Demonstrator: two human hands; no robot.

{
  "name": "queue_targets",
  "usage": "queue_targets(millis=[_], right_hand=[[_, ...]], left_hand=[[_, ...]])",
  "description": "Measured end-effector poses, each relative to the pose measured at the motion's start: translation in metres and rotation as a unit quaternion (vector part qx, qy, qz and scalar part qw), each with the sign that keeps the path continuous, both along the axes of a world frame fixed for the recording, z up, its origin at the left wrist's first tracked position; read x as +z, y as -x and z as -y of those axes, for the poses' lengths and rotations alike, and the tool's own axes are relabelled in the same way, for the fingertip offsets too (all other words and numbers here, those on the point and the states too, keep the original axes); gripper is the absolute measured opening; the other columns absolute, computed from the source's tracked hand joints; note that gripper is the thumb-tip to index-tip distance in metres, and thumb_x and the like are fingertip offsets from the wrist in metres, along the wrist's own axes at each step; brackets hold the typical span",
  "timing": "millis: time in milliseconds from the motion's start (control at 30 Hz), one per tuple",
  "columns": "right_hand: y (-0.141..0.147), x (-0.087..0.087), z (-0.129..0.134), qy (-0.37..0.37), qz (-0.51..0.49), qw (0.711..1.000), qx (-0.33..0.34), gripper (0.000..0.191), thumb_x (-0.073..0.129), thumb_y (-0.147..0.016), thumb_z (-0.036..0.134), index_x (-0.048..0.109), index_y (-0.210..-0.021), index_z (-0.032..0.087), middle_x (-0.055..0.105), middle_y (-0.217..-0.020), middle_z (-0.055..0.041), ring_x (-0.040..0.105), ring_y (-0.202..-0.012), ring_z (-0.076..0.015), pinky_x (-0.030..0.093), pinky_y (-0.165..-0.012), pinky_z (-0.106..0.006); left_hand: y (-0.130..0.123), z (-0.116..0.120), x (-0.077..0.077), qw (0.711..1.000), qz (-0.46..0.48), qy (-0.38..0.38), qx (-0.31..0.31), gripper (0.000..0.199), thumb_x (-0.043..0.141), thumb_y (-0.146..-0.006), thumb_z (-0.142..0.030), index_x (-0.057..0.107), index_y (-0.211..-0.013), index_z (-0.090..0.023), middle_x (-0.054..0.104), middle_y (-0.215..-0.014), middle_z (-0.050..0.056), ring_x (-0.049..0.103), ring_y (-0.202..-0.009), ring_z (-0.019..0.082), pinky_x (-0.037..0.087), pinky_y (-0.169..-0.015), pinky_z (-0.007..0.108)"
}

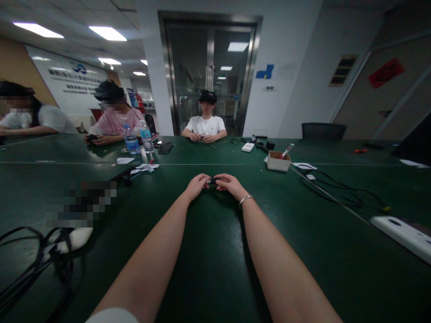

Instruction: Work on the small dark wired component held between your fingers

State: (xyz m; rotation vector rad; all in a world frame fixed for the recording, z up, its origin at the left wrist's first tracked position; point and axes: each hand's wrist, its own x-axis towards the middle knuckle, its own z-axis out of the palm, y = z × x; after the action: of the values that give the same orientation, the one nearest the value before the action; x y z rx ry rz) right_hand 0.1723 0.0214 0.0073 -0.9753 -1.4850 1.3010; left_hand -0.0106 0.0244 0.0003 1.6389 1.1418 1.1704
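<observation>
Both my arms stretch forward over a dark green table (210, 233). A small black object (213, 181) with a light tip at its left end lies between my hands. My right hand (229, 185) has its fingers closed round the dark end; a silver bangle is on that wrist. My left hand (197, 185) pinches at the light end, its fingertips together. The object is too small in view to name, and my fingers hide part of it.
Across the table sits a person (206, 128) in white; two others sit at the left. Water bottles (131, 141), a phone (165, 147) and papers stand mid-left. A small box (278, 162), cables (340, 190) and a power strip (404, 235) are at the right.
</observation>
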Motion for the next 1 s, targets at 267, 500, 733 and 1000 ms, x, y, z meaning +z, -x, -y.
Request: queue_targets(millis=[267,500,733,1000], right_hand=[[-0.0008,-0.0027,-0.0027,-0.006,0.008,1.000,0.001,0.022,0.068,-0.077,0.014,0.067,-0.099,0.017,0.067,-0.067,0.0000,0.063,-0.057,-0.0080,0.052,-0.055,-0.017],[-0.0007,-0.0030,-0.0029,-0.005,0.010,1.000,0.001,0.023,0.069,-0.076,0.015,0.066,-0.099,0.017,0.068,-0.069,-0.0003,0.063,-0.057,-0.0076,0.052,-0.055,-0.016],[-0.0008,-0.0018,-0.0020,-0.007,0.006,1.000,0.004,0.022,0.069,-0.076,0.014,0.067,-0.098,0.017,0.068,-0.069,-0.0004,0.063,-0.057,-0.0079,0.053,-0.054,-0.017],[-0.0004,-0.0012,-0.0018,0.002,0.004,1.000,0.004,0.022,0.067,-0.077,0.011,0.066,-0.098,0.016,0.068,-0.070,-0.0007,0.062,-0.056,-0.0069,0.052,-0.054,-0.016]], left_hand=[[0.0000,0.0006,0.0001,1.000,0.004,-0.008,-0.007,0.024,0.052,-0.078,-0.032,0.063,-0.091,-0.015,0.062,-0.073,0.002,0.055,-0.066,0.013,0.042,-0.063,0.026],[0.0009,0.0024,0.0019,1.000,-0.008,-0.006,-0.003,0.029,0.049,-0.081,-0.036,0.064,-0.093,-0.015,0.061,-0.073,0.002,0.054,-0.065,0.013,0.040,-0.060,0.025],[0.0011,0.0015,0.0014,1.000,-0.008,-0.008,0.001,0.029,0.049,-0.080,-0.037,0.064,-0.090,-0.015,0.061,-0.074,0.003,0.053,-0.065,0.013,0.039,-0.060,0.025],[0.0008,0.0003,0.0012,1.000,-0.018,-0.008,-0.006,0.032,0.050,-0.080,-0.039,0.065,-0.093,-0.014,0.063,-0.076,0.004,0.055,-0.066,0.013,0.041,-0.061,0.025]])
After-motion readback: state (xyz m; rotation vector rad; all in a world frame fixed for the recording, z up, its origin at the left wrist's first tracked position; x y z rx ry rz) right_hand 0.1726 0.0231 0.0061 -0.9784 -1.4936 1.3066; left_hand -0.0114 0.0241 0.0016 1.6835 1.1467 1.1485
